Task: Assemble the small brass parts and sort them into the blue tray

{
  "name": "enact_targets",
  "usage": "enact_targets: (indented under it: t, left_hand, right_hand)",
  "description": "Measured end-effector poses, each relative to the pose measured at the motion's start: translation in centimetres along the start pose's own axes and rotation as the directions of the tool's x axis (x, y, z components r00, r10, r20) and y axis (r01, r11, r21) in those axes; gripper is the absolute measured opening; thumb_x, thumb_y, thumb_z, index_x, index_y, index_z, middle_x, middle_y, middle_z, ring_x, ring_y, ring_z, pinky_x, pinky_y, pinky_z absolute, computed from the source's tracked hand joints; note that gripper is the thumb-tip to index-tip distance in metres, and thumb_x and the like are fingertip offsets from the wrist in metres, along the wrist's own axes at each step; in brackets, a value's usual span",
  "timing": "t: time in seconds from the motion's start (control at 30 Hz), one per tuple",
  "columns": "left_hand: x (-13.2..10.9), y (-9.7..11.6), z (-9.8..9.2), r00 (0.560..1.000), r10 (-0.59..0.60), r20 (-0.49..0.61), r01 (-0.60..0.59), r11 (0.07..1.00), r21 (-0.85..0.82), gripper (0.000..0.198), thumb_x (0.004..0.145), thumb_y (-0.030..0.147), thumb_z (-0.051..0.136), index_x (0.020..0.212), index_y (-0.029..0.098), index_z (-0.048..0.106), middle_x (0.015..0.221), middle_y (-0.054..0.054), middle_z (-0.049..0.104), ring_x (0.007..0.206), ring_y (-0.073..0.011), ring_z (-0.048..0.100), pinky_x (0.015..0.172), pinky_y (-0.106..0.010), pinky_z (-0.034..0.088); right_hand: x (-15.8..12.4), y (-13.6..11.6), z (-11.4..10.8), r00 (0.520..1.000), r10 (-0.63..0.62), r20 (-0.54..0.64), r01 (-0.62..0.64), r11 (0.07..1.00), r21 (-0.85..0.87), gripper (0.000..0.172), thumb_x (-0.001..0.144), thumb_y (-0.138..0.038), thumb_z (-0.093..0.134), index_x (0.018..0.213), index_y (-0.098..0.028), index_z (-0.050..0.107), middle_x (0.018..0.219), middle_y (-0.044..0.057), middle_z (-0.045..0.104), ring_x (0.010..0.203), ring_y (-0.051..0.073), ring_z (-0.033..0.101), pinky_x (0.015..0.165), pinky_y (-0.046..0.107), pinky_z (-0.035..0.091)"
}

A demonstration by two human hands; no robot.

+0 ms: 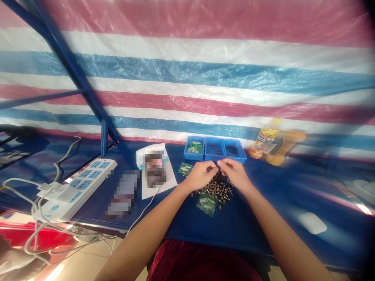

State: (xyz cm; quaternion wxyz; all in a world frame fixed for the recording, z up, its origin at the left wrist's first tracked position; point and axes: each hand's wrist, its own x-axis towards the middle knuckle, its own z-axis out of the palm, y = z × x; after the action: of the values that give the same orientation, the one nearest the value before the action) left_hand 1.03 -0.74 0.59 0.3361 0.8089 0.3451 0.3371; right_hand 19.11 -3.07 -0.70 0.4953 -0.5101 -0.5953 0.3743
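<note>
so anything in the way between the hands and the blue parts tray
Nothing visible: the left hand and right hand sit just before the blue parts tray; metal fittings lie beneath them, a green bag off to the left.

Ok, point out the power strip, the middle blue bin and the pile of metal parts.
Power strip (pixel 83 183): head view, on its blue switches.
Middle blue bin (pixel 213 157): head view, on its front wall.
Pile of metal parts (pixel 218 190): head view, on the middle of the pile.

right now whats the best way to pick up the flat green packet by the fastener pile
Probably pinch the packet by its near corner, coming from your side over the blue tabletop: it lies flat, and its far edge meets the pile of small metal fasteners.
</note>
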Motion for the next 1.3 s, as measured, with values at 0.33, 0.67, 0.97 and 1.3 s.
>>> enact_targets:
  t: [0.33, 0.67, 0.97, 1.3]
  left_hand:
    - [0.0, -0.4, 0.0, 1.0, 0.001, 0.002, 0.0, 1.0, -0.023, 0.025, 0.093, 0.034, 0.05, 0.083, 0.018, 0.067, 0.079, 0.0, 0.069, 0.068, -0.0134, 0.058, 0.065, -0.024, 0.042]
    - [-0.1, 0.0, -0.1, 1.0, -0.006, -0.003, 0.006, 0.999, -0.032, 0.027, 0.093, 0.035, 0.051, 0.078, 0.017, 0.064, 0.071, 0.001, 0.064, 0.063, -0.0118, 0.054, 0.061, -0.023, 0.039]
    - [0.0, -0.1, -0.2, 0.999, 0.024, -0.025, -0.025, 0.999, -0.046, 0.027, 0.095, 0.036, 0.05, 0.084, 0.017, 0.066, 0.082, -0.001, 0.069, 0.071, -0.0135, 0.06, 0.068, -0.024, 0.046]
    - [0.1, 0.0, -0.3, 0.994, 0.072, -0.077, -0.075, 0.996, -0.042, 0.022, 0.093, 0.031, 0.051, 0.081, 0.017, 0.063, 0.079, -0.001, 0.066, 0.073, -0.0128, 0.059, 0.07, -0.024, 0.045]
  right_hand:
    - [-0.2, -0.3, 0.5, 0.999, 0.027, 0.027, -0.028, 0.997, 0.065, 0.04, 0.082, -0.058, 0.067, 0.076, -0.019, 0.066, 0.069, 0.001, 0.06, 0.06, 0.014, 0.052, 0.059, 0.028, 0.043]
    - [-0.4, -1.0, 0.6, 0.997, 0.083, -0.004, -0.081, 0.984, 0.156, 0.038, 0.075, -0.056, 0.074, 0.08, -0.019, 0.073, 0.065, 0.0, 0.06, 0.058, 0.013, 0.049, 0.058, 0.027, 0.039]
    - [-0.4, -0.9, 0.7, 0.988, 0.152, 0.026, -0.152, 0.943, 0.295, 0.037, 0.074, -0.054, 0.077, 0.086, -0.019, 0.075, 0.067, 0.0, 0.061, 0.058, 0.012, 0.048, 0.058, 0.027, 0.039]
    - [-0.3, -0.9, 0.6, 0.971, 0.225, 0.078, -0.237, 0.884, 0.403, 0.037, 0.069, -0.044, 0.084, 0.095, -0.02, 0.076, 0.07, 0.0, 0.063, 0.057, 0.01, 0.048, 0.058, 0.026, 0.04]
